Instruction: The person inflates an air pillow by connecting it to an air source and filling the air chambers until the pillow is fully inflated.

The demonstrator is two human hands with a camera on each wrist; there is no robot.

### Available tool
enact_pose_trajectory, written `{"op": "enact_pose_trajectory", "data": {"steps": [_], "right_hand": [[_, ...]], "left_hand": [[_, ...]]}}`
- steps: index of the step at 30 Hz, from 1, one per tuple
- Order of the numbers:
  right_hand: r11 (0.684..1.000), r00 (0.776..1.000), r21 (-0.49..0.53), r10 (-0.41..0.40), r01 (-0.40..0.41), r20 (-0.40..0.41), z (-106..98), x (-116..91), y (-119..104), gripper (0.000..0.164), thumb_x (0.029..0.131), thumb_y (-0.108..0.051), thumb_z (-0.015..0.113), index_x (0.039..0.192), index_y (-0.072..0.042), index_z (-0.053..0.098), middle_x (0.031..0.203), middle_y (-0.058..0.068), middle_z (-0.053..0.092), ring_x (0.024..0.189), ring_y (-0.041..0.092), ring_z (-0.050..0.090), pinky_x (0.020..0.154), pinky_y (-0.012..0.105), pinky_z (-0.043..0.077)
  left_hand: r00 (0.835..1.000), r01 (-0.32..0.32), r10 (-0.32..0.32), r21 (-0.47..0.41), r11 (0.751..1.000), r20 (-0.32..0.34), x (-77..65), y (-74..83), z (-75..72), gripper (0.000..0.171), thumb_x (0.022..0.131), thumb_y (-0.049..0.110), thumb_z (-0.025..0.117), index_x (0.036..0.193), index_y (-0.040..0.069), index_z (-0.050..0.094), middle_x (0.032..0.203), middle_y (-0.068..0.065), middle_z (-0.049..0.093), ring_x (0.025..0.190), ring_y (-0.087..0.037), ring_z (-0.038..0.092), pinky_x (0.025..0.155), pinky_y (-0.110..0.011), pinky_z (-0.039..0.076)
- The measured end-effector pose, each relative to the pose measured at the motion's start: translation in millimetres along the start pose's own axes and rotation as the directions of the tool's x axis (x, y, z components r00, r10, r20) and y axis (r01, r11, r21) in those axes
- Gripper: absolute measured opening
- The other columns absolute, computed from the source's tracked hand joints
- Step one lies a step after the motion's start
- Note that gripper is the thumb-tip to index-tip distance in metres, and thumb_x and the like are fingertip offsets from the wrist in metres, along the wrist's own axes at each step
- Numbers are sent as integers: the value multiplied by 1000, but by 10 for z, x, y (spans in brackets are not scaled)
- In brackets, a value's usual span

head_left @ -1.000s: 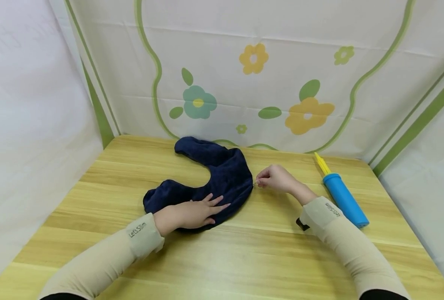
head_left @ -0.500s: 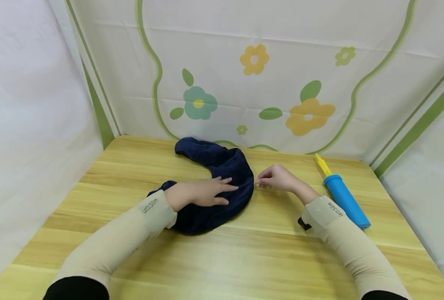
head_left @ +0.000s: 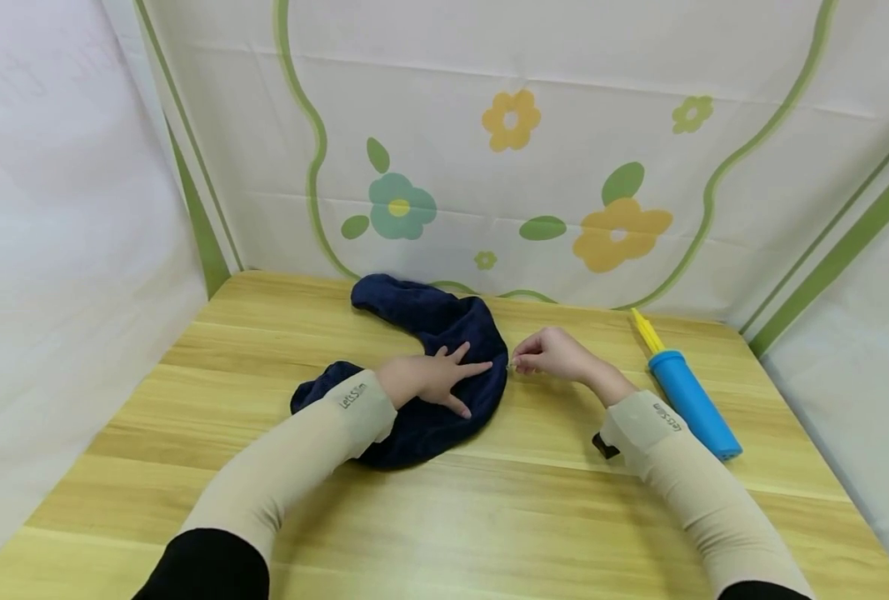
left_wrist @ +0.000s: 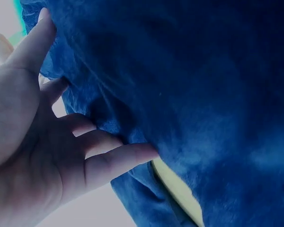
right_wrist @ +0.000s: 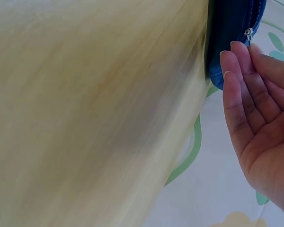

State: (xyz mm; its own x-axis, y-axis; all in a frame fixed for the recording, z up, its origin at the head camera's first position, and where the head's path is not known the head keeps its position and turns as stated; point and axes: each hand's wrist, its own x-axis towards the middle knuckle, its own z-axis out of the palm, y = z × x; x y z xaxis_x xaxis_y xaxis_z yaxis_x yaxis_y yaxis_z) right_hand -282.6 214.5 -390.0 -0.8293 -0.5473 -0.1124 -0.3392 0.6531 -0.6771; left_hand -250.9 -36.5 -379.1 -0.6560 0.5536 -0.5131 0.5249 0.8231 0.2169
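Observation:
A dark navy, U-shaped plush neck pillow (head_left: pixel 414 437) lies rather flat on the table, its opening toward the left. My left hand (head_left: pixel 437 379) rests on its middle with the fingers spread; the left wrist view shows the same fingers (left_wrist: pixel 118 163) straight against the blue fabric (left_wrist: pixel 189 94). At the pillow's right edge my right hand (head_left: pixel 552 354) pinches a small metal zipper pull (right_wrist: pixel 249 33) between thumb and fingertips. In the right wrist view a zipper track (right_wrist: pixel 253 14) runs up along the edge from that pull.
A blue hand pump (head_left: pixel 691 404) with a yellow nozzle (head_left: pixel 646 332) lies to the right, beyond my right forearm. The wooden table (head_left: pixel 444 533) meets a white cloth backdrop (head_left: pixel 429 108) with printed flowers at its far side. White cloth walls also stand left and right.
My left hand has slid across the pillow, away from me and to the right, nearer the zipper edge. My right hand has stayed almost still at the pull.

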Motion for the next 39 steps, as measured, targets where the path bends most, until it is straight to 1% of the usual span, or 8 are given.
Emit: {"op": "enact_pose_trajectory", "data": {"steps": [3, 7, 12, 17, 23, 26, 34, 39], "right_hand": [[1000, 1000, 5, -8, 8, 3, 3, -6, 4, 16, 101, -6, 65, 101, 3, 78, 87, 10, 76, 79, 23, 72, 71, 34, 58], [1000, 1000, -16, -19, 20, 4, 5, 1, 7, 15, 101, -6, 65, 100, 3, 78, 87, 11, 76, 79, 23, 72, 71, 35, 57], [998, 1000, -67, -19, 18, -10, 4, 28, 2, 15, 100, -5, 65, 97, 3, 78, 85, 8, 75, 76, 19, 71, 70, 34, 57], [995, 1000, -98, 1, -3, -28, 1, 44, 3, 15, 100, -3, 65, 97, 3, 78, 83, 7, 75, 75, 19, 70, 70, 35, 57], [987, 996, -154, 28, -40, -80, -1, 83, 27, 16, 101, -8, 65, 100, 1, 79, 86, 5, 76, 79, 20, 71, 74, 38, 57], [986, 996, -163, 32, -46, -85, 3, 106, 43, 16, 101, -9, 65, 101, 1, 78, 87, 5, 76, 80, 20, 71, 74, 38, 57], [979, 988, -203, -20, -11, -150, 7, 145, 85, 16, 102, -8, 64, 102, 1, 78, 87, 9, 75, 77, 21, 70, 70, 38, 56], [969, 981, -249, -59, 11, -186, 10, 160, 108, 14, 101, -7, 65, 103, 0, 77, 88, 9, 75, 77, 19, 69, 69, 37, 56]], "left_hand": [[1000, 15, -16, 28, 999, 8, 0, 34, 36, 87, 97, 58, 60, 164, 42, 7, 171, -9, -8, 153, -43, 9, 114, -59, 31], [999, 32, -33, 46, 998, 7, 4, 61, 75, 87, 97, 57, 60, 164, 44, 6, 171, -10, -8, 153, -45, 10, 111, -59, 36], [998, 56, -56, 45, 997, 6, 25, 66, 104, 87, 97, 56, 61, 164, 46, 6, 171, -9, -8, 153, -44, 9, 112, -59, 35], [998, 52, -53, 34, 998, 14, 24, 68, 108, 87, 97, 54, 62, 163, 46, 6, 171, -9, -10, 153, -44, 7, 112, -59, 34], [999, 43, -43, 33, 999, 3, 19, 62, 113, 87, 97, 53, 62, 163, 46, 6, 171, -9, -10, 153, -45, 7, 110, -56, 38], [999, 42, -42, 31, 999, 1, 22, 60, 115, 87, 97, 53, 63, 163, 46, 6, 171, -9, -10, 153, -45, 7, 111, -56, 37], [999, 48, -48, 29, 998, 10, 18, 67, 111, 88, 97, 53, 63, 163, 47, 5, 171, -8, -10, 153, -45, 6, 111, -58, 36], [999, 46, -47, 31, 998, 15, -9, 79, 101, 88, 97, 54, 62, 163, 47, 4, 170, -7, -11, 153, -44, 6, 109, -57, 39]]}}
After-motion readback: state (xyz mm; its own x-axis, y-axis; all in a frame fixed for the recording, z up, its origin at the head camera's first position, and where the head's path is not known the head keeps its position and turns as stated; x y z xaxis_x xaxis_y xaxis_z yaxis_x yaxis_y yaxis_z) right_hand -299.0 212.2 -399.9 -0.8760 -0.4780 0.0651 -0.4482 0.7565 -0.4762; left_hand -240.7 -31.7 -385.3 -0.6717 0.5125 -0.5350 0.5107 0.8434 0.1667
